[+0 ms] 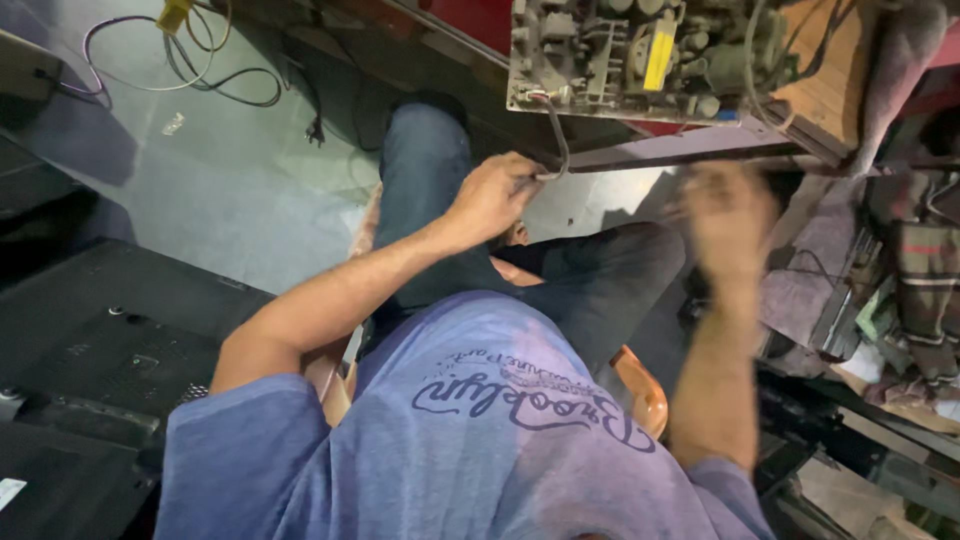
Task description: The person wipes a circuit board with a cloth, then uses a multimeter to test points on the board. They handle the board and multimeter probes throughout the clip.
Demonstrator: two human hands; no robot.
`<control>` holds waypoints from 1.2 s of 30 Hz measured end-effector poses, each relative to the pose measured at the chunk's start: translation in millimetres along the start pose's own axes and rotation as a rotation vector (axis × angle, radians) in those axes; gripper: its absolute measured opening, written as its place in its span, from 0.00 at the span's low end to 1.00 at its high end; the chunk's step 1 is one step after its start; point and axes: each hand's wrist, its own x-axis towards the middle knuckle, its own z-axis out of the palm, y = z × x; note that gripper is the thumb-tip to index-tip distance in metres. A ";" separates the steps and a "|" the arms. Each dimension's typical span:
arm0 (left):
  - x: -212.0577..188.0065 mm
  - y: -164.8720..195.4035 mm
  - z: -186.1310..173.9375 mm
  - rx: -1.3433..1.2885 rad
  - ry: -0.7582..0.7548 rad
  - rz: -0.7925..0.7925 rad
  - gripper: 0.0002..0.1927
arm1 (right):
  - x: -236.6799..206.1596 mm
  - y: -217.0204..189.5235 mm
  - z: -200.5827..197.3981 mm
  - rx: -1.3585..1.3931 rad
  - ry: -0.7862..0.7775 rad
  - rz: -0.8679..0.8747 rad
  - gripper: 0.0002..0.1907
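The left hand [492,197] pinches a grey cable [556,140] that hangs from the dusty circuit board [640,55] on the surface's edge, elbow bent and forearm slanting up. The right hand [728,218] is raised beside it (motion-blurred, so its grip cannot be told), forearm near upright above the dark-jeaned knee [610,275].

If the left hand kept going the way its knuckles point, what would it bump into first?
Probably the circuit board at the bench edge. The left hand pinches a grey cable running up to that board. Depth is hard to judge here.
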 end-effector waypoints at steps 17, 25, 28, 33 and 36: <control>-82.4 64.7 -70.4 -0.415 -0.270 -0.061 0.12 | 23.6 -3.4 231.0 1.737 -0.001 1.147 0.10; -91.2 33.3 -125.8 -0.526 -0.100 -0.224 0.18 | 6.6 27.0 178.8 1.539 -0.203 0.937 0.09; -90.0 19.0 -118.5 -0.718 -0.089 -0.250 0.24 | 2.6 -0.7 175.2 1.090 -0.487 0.694 0.12; -79.7 -25.5 -100.3 -0.844 0.041 -0.629 0.31 | 8.1 -50.0 144.0 0.967 -0.624 0.279 0.16; -60.4 -55.3 -90.8 -1.137 0.009 -0.905 0.37 | 12.5 -76.4 118.1 0.789 -0.738 0.164 0.16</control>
